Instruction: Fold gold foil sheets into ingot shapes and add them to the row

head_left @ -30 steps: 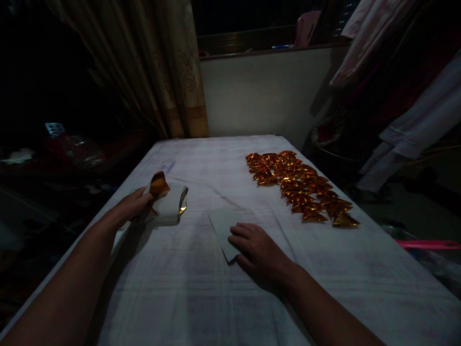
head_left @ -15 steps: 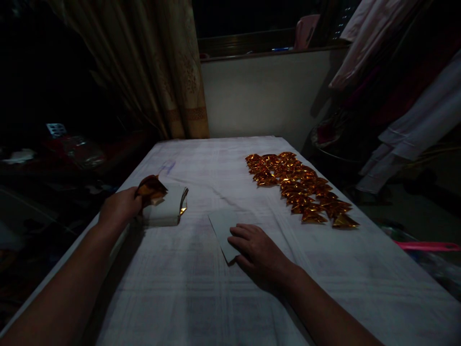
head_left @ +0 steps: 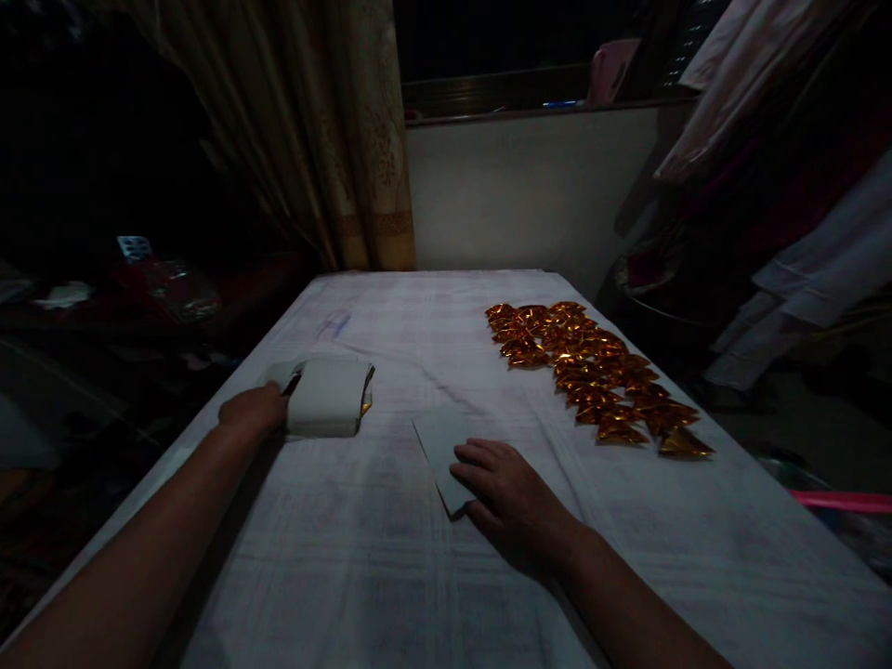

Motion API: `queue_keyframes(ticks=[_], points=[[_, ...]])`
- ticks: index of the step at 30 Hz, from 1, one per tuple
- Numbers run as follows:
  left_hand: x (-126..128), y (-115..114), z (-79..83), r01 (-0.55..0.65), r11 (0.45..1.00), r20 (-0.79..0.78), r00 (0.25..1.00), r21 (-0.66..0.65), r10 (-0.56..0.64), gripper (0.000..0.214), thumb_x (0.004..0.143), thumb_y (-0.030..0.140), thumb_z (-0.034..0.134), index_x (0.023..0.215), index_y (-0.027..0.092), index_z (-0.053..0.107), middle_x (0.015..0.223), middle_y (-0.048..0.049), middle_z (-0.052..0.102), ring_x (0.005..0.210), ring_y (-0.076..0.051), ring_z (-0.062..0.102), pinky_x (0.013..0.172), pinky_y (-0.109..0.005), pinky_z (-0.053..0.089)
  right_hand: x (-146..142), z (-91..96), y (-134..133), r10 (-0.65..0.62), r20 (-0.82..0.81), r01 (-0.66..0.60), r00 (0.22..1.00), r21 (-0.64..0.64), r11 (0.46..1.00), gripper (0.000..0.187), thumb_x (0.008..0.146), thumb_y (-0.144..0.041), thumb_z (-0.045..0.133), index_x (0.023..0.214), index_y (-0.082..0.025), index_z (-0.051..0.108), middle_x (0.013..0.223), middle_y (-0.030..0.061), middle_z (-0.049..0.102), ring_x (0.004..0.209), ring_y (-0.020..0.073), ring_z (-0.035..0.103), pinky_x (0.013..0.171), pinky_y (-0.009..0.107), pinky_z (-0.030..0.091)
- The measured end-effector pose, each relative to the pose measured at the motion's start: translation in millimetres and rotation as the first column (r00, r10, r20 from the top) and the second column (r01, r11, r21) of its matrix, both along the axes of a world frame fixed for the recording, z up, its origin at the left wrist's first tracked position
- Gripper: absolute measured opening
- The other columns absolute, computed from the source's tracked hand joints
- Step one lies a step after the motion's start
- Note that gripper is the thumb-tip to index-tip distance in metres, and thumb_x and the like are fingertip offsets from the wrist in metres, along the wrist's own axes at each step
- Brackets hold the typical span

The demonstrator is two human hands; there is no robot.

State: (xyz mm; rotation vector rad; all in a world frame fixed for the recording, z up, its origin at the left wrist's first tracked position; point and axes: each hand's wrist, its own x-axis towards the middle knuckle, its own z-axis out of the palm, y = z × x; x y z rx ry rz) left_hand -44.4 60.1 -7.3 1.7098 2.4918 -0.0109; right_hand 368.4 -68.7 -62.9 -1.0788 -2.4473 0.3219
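My left hand [head_left: 255,409] is at the left side of a stack of paper sheets [head_left: 324,398], pale on top, with gold foil edges showing on its right. Its closed fingers hold a sheet of foil paper [head_left: 279,373], whose pale side faces up; the fingertips are partly hidden. Nearer the middle of the table, a single pale sheet [head_left: 439,451] lies at a slant. The stretched fingers of my right hand [head_left: 512,488] rest on the right part of that sheet, slightly apart, with the thumb by its near edge.
Rows of folded gold foil pieces [head_left: 585,367] cover the right side of the table [head_left: 390,576], which has a pale checked cloth. A curtain [head_left: 355,149] hangs behind on the left. Clothes [head_left: 801,279] hang on the right, above a pink handle [head_left: 843,502].
The sheet in my left hand showed its gold side above the stack; now it is lower, to the left, pale side up. My right hand stays on its sheet. The view shifted slightly.
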Motion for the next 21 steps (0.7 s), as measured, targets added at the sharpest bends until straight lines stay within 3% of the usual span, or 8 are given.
queue_keyframes(ticks=[2,4,12,17,21], points=[[2,-5,-12.1,0.01,0.999,-0.024,1.0,-0.032,-0.01,0.048,0.078,0.05,0.057,0.105,0.014,0.073,0.113,-0.0268,0.072,0.11,-0.049,0.065,0.084,-0.056,0.051,0,-0.1,1,0.002,0.007,-0.002,1.0,-0.003,1.0,0.045,0.077,-0.011,0.063,0.121,-0.018,0.067,0.135,0.0142,0.063,0.128,0.0329,0.055,0.107,0.052,0.045],[0,-8,-13.5,0.043,0.998,-0.029,0.999,-0.044,-0.044,0.05,0.081,0.05,0.054,0.111,0.015,0.073,0.124,-0.0236,0.069,0.117,-0.045,0.064,0.089,-0.051,0.051,0,-0.1,2,0.0,0.007,0.0,1.0,-0.003,1.0,0.045,0.077,-0.011,0.064,0.121,-0.018,0.068,0.135,0.0139,0.064,0.128,0.0329,0.055,0.106,0.052,0.045],[-10,-16,11.7,0.101,0.994,0.059,0.993,0.031,-0.102,0.052,0.092,0.044,0.041,0.123,0.015,0.071,0.133,-0.0146,0.067,0.126,-0.035,0.059,0.098,-0.038,0.048,2,-9.6,5,0.015,0.0,-0.015,1.0,0.031,0.999,0.046,0.077,-0.013,0.066,0.123,-0.017,0.067,0.134,0.016,0.064,0.127,0.035,0.056,0.104,0.055,0.047],[13,-23,12.3,0.087,0.992,0.128,0.987,0.096,-0.099,0.056,0.092,0.058,0.039,0.121,0.023,0.071,0.13,-0.0087,0.07,0.121,-0.034,0.062,0.096,-0.037,0.049,3,-11.9,5,0.01,0.009,-0.01,1.0,0.026,1.0,0.047,0.077,-0.013,0.065,0.124,-0.018,0.066,0.135,0.0161,0.063,0.128,0.0341,0.056,0.104,0.055,0.047],[27,-17,7.1,0.024,0.996,0.206,0.978,0.081,-0.04,0.066,0.081,0.07,0.053,0.119,0.019,0.071,0.121,-0.0141,0.073,0.113,-0.039,0.066,0.087,-0.04,0.052,3,-9.8,4,0.018,0.008,-0.018,1.0,0.02,1.0,0.046,0.077,-0.013,0.064,0.123,-0.019,0.066,0.135,0.0158,0.064,0.128,0.0335,0.056,0.104,0.055,0.047]])
